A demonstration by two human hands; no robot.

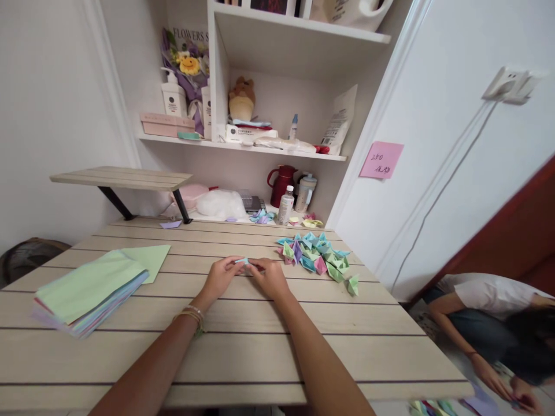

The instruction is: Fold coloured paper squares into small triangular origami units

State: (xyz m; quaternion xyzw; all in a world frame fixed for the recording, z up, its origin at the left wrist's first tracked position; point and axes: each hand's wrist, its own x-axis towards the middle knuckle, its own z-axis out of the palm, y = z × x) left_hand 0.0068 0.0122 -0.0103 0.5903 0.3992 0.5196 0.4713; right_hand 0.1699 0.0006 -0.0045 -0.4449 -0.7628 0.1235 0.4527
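A small piece of light blue folded paper (243,261) is pinched between my two hands over the middle of the table. My left hand (221,276) grips its left side, bracelets on the wrist behind. On the other side my right hand (269,276) has its fingertips closed on the paper. The fingers cover much of the piece, so its exact shape is hidden. Right of my hands lies a heap of folded paper pieces (314,252) in blue, green, pink and purple. A stack of square paper sheets (93,283), green on top, lies to the left.
A small raised shelf (121,177) on black legs stands at the table's back left. Behind the table are a bottle (285,206) and a dark red jug (281,184). Another person (489,323) crouches at the lower right, near more folded paper on the floor.
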